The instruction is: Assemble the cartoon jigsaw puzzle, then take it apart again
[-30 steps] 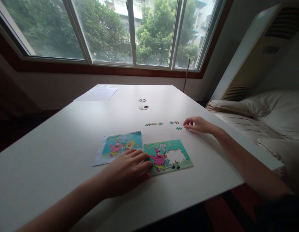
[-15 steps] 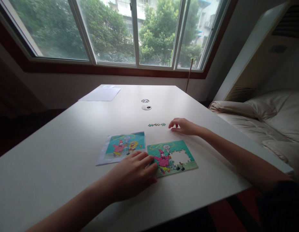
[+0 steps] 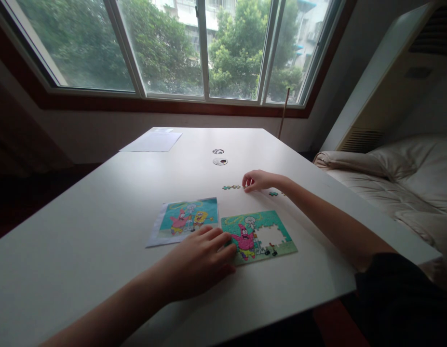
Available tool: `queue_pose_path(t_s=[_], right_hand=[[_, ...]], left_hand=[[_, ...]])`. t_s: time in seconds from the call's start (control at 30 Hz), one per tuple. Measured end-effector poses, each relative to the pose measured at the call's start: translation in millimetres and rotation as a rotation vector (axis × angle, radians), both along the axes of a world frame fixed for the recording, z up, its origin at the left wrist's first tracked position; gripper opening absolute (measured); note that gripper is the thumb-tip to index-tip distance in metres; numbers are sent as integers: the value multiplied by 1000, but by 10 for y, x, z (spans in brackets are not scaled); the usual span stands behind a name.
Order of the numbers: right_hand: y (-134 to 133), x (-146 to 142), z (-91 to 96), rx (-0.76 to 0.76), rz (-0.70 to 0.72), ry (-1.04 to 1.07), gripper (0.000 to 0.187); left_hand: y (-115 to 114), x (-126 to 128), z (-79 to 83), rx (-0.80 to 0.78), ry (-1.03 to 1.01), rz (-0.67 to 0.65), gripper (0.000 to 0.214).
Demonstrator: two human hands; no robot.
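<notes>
My left hand (image 3: 205,258) lies with its fingers loosely spread over the left edge of a cartoon jigsaw puzzle (image 3: 241,219). The puzzle has a white gap on its right side, where the bare backing shows. Up the table, my right hand (image 3: 258,180) pinches down at the right end of a short row of loose puzzle pieces (image 3: 231,187); its fingertips mostly hide the piece there. More puzzle pieces (image 3: 273,193) lie by the right wrist, partly behind the forearm. A printed picture sheet (image 3: 178,217) showing the same scene sits left of the puzzle.
White paper sheets (image 3: 151,142) lie at the far left of the white table (image 3: 82,221). A round cable hole (image 3: 218,151) and its round cover (image 3: 220,161) are in the middle. A beige sofa (image 3: 371,178) stands to the right, a window ahead.
My right hand has moved left, its fingers closing in on the end of the row. Puzzle pieces by its wrist have come into view. My left hand stays on the puzzle.
</notes>
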State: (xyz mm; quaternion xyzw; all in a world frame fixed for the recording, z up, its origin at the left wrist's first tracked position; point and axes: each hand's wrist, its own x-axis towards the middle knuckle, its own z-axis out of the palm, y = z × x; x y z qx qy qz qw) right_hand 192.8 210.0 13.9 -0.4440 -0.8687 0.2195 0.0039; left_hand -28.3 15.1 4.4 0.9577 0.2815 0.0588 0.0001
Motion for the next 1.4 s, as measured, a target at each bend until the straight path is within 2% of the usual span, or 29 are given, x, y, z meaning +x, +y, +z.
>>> queue_pose_path(t_s=[0.2,0.37,0.5,0.73,0.87,0.97,1.13,1.27,1.4], right_hand=[[39,-2,42,-161,-53,-23,27],[-17,87,5,-135,21,83,26],[-224,204,51,-47,131,160,23],[-753,499,129,-46,148,308,20],[-935,623,31,-187,97,449,21],[-1003,651,-45,-301,12,558,21],[-1053,608,-72,-350,-51,646,23],[-1109,532,-55,-286,-11,610,23],[-1207,441,-72,-155,22,564,24]], left_hand=[[2,10,8,4,-11,1,19],[-7,10,10,-1,0,3,19],[-5,1,-8,12,6,9,21],[-46,128,-28,14,-32,60,28],[-69,253,-50,7,-65,90,35],[-36,333,-32,3,-64,131,29],[57,419,-27,20,-65,166,19],[89,419,-129,89,-137,185,23],[88,391,-185,62,-175,164,23]])
